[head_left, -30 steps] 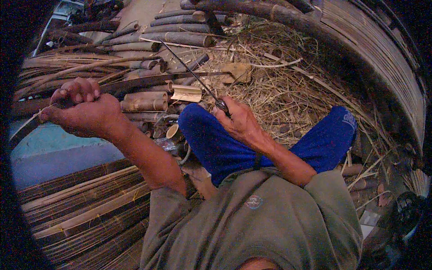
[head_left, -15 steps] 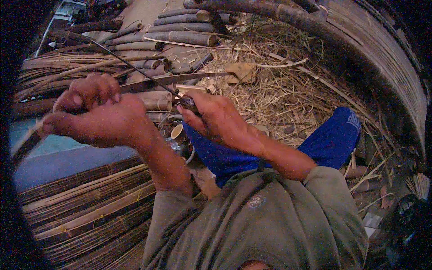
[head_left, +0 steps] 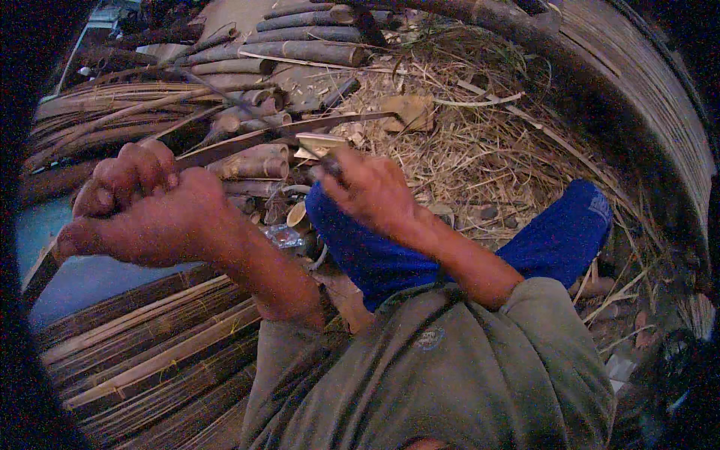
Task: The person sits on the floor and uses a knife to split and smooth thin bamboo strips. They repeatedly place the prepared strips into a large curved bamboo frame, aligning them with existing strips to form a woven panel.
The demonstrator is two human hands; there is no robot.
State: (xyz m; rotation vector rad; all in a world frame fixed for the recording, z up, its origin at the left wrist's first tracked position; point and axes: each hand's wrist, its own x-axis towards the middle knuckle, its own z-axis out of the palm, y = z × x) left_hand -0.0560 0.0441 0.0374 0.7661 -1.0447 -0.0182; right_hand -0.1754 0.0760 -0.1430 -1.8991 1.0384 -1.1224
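A strip (head_left: 225, 148), slanted toward upper centre, was gripped by the curled left hand (head_left: 142, 206); across it in view, a knife (head_left: 241, 104) was clasped by the right hand (head_left: 367, 191)

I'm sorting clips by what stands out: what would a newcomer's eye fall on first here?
Probably the vivid blue trousers around the middle and right of the picture, knees spread. Next, the right grip near the centre holds a long, thin, blurred tool pointing up and left, while the left grip at left holds a dark strip. Above the trousers spread pale shavings.
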